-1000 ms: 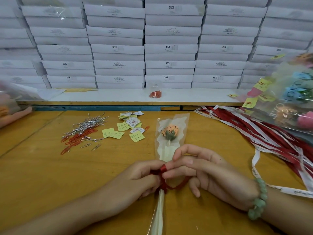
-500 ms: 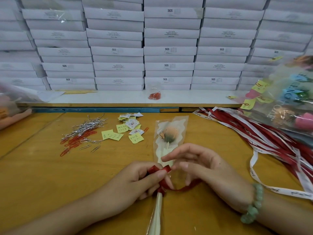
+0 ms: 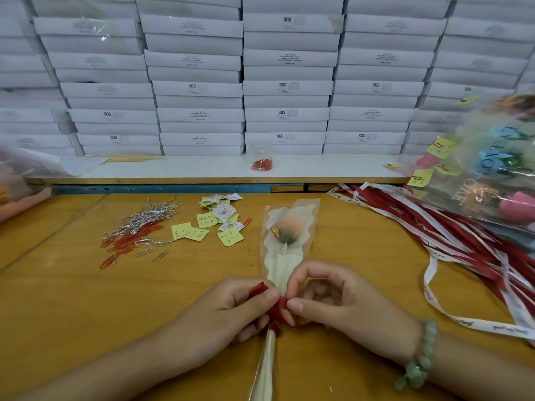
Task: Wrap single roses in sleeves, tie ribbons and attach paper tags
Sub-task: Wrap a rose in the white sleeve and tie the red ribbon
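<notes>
Head view: tying red ribbon (image 3: 278,311) round sleeved rose (image 3: 285,231).
Pinching ribbon with curled fingers of left hand (image 3: 231,309) and right hand (image 3: 335,299), knot directly between fingertips; laid flat on table (image 3: 72,299), long axis pointing straight away, bloom far, neither hand nearer.

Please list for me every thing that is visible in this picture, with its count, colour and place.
rose: one, peach, in a clear sleeve, table centre.
ribbon: one, red, around the sleeve, between the hands.
tags: heap, yellow and white, left of the rose.
clips: heap, silver and red, left of the tags.
jar: one, clear, red clips inside, on the shelf.
spare ribbons: bundle, red and white, table right.
wrapped roses: several, blue and pink, far right.
boxes: many, white, stacked behind.
table: one, yellow wood.
bracelet: one, green, right wrist.
left hand: pinches the ribbon.
right hand: pinches the ribbon.
</notes>
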### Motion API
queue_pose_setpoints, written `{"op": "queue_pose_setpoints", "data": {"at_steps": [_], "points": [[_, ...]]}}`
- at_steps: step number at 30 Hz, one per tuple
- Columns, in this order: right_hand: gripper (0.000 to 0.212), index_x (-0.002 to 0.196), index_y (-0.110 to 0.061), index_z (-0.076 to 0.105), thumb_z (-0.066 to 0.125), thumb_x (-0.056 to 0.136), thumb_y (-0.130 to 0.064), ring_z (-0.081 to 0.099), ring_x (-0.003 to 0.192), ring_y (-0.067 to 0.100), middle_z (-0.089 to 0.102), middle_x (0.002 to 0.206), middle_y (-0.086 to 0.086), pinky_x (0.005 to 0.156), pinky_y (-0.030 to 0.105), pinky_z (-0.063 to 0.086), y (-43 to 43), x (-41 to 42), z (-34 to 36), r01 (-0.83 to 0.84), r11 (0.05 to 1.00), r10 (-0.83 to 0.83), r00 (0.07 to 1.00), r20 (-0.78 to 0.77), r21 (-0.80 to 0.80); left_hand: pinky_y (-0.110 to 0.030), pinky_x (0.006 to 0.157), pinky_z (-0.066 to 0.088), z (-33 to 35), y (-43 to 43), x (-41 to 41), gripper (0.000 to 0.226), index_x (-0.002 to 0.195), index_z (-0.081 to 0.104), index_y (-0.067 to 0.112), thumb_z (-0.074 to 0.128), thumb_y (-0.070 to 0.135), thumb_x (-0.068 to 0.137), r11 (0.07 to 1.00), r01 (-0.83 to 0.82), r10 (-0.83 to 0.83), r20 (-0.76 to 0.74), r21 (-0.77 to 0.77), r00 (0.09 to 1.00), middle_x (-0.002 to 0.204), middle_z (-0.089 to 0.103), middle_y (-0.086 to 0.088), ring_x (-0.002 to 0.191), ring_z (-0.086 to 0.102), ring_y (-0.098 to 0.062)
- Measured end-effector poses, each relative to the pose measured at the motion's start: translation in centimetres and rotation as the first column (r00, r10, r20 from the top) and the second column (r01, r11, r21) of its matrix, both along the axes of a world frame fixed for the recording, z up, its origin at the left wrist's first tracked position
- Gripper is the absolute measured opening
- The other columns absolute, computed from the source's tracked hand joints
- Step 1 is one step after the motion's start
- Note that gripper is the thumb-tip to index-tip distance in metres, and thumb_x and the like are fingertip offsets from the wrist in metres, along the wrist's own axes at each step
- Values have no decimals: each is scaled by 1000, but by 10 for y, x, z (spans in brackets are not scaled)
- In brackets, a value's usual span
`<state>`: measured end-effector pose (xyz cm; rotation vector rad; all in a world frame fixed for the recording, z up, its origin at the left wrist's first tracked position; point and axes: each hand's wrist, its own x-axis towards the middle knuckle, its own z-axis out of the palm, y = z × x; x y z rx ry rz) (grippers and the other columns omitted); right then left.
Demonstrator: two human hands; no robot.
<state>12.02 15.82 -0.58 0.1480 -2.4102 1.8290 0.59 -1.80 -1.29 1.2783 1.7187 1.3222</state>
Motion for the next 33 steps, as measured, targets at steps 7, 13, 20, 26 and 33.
{"op": "queue_pose_setpoints", "data": {"at_steps": [7,13,20,26,33], "points": [[14,87,-15,62,66,83,-28,54,65,7,58,67,-4,66,22,45,0,1,-1,39,999,-39,999,2,25,-17,44,39,-8,3,-8,18,81,66,29,67,47,81,987,-127,124,34,94,992,71,57,1,45,46,-5],[6,87,-14,61,63,89,-19,51,60,4,56,67,-17,56,14,41,0,2,0,41,999,-40,999,-33,27,-15,43,42,-11,1,-15,19,82,69,22,82,32,72,969,-196,159,228,149,961,74,65,0,49,54,-6],[4,83,-11,62,63,87,-12,50,56,5,58,67,-11,53,13,41,-2,3,4,106,994,-109,985,-134,-27,-17,56,51,-11,0,-17,29,88,75,13,85,29,66,957,-233,169,320,174,932,77,73,-15,66,69,-15],[5,80,-15,67,69,85,-15,45,54,2,58,65,-17,50,34,34,-5,8,7,215,971,-181,947,-264,107,-19,57,50,-10,0,-14,28,88,76,13,83,29,66,948,-265,211,273,176,939,72,71,-14,64,66,-16],[4,82,-25,71,71,82,-29,50,54,4,58,67,-26,55,10,36,-8,11,6,236,903,-78,912,-403,359,-21,61,53,-7,0,-11,24,83,76,8,84,21,64,935,-269,210,249,233,945,79,73,-14,65,68,-19]]}}
